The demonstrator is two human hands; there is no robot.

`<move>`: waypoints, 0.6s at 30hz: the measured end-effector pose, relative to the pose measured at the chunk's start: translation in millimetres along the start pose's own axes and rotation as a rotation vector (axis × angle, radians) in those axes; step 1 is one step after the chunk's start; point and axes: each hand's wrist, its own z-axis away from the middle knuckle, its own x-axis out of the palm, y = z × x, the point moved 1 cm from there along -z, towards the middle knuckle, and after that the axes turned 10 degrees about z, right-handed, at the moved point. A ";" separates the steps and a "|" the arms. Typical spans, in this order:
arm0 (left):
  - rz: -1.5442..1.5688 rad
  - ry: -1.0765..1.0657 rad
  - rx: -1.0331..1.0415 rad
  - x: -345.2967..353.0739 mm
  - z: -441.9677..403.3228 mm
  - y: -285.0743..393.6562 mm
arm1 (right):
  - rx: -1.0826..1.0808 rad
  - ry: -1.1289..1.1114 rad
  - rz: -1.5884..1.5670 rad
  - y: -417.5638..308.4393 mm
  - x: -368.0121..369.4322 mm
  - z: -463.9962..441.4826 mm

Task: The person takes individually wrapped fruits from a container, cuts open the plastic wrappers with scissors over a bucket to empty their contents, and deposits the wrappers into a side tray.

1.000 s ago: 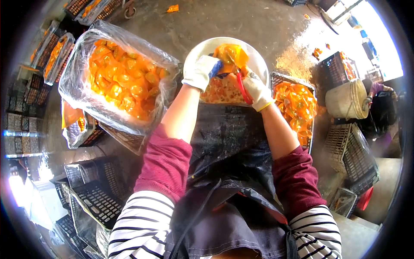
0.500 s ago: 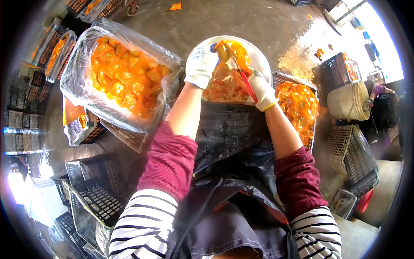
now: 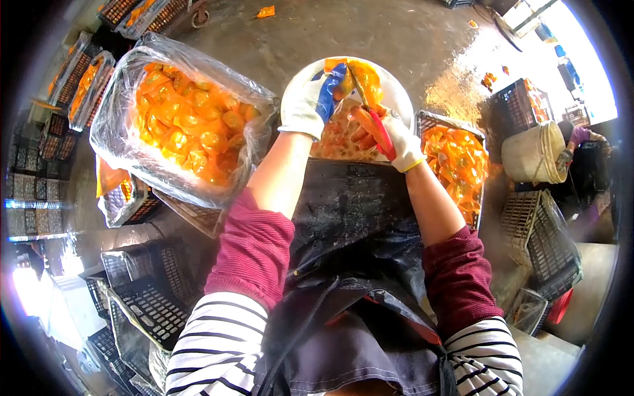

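Observation:
My left hand (image 3: 309, 105), in a white glove with blue-coated fingers, grips a glossy orange pouch (image 3: 369, 80) at its left side. In my right hand (image 3: 404, 142), also gloved, is a red-handled cutting tool (image 3: 383, 137). Its thin dark blade stands against the pouch; whether it is a knife or scissors I cannot tell. Orange material also shows beside the right fingers. Both hands are over a white round basin (image 3: 407, 105), which holds small orange-pink pieces in cloudy liquid.
To the left stands a plastic-lined crate (image 3: 105, 135) full of orange pouches. A crate of orange film (image 3: 456, 165) is at the right. Farther right are a white bucket (image 3: 525, 157), black crates (image 3: 551, 247) and another person (image 3: 588, 162). Stacked crates (image 3: 148, 307) stand lower left.
My left hand has rolled, so its blue-coated fingers now show around the pouch. The right hand and red-handled tool have shifted slightly, with the fingers now covering more of the handle.

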 end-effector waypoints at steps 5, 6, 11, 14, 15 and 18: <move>-0.360 0.033 0.168 -4.1 -2.9 -1.5 | 0.097 -0.040 0.082 -12.1 4.2 4.1; -0.344 0.044 0.196 -6.4 -7.4 -9.5 | 0.111 -0.041 0.066 -15.8 6.3 6.7; -0.294 0.080 0.236 -14.9 -20.5 -31.0 | 0.105 0.006 0.135 -9.6 4.8 2.3; -0.725 0.090 0.349 -19.6 -22.6 -27.4 | 0.020 0.123 0.126 -17.5 10.4 9.4; -0.650 0.073 0.321 -19.4 -23.0 -27.8 | -0.018 0.174 0.118 -20.6 12.6 12.2; -0.425 0.027 0.231 -7.8 -14.0 -11.4 | 0.012 0.206 0.145 -2.5 -1.9 -2.0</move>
